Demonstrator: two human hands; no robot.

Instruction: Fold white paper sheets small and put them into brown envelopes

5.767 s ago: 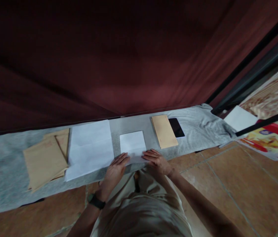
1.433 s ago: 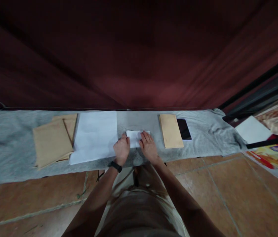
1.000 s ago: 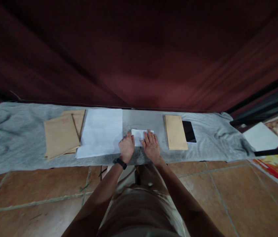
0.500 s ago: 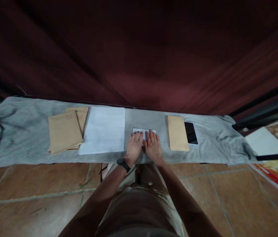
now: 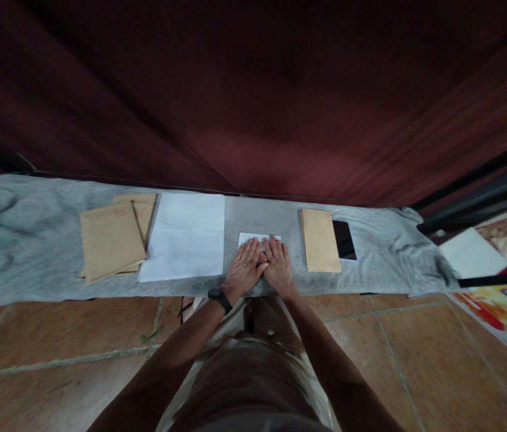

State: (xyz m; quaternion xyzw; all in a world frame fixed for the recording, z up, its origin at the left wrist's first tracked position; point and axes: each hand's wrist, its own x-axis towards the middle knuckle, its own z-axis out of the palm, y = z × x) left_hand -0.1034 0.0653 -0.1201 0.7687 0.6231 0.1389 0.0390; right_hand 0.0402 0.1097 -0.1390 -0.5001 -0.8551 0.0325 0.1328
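Observation:
A small piece of white paper (image 5: pixel 245 237), apparently folded, lies on the grey cloth under my hands, which cover most of it. My left hand (image 5: pixel 244 267) rests flat on its left part with the fingers stretched out; a black watch sits on that wrist. Pressed flat on the right part is my right hand (image 5: pixel 278 264), fingers extended, its thumb touching or crossing the left thumb. To the left lie large white sheets of paper (image 5: pixel 185 237). Brown envelopes (image 5: pixel 323 240) lie in a neat stack to the right.
More brown envelopes (image 5: pixel 111 240) overlap loosely at the far left. A dark-screened phone (image 5: pixel 344 240) lies beside the right stack, partly under it. Grey cloth (image 5: pixel 383 246) covers the narrow bench. A dark red curtain-like surface (image 5: pixel 253 150) rises behind. A colourful printed package (image 5: pixel 500 312) is at the right.
My hands have drawn closer together on the paper, the thumbs now meeting. The whole view has shifted slightly; the envelopes, sheets and phone stay in place.

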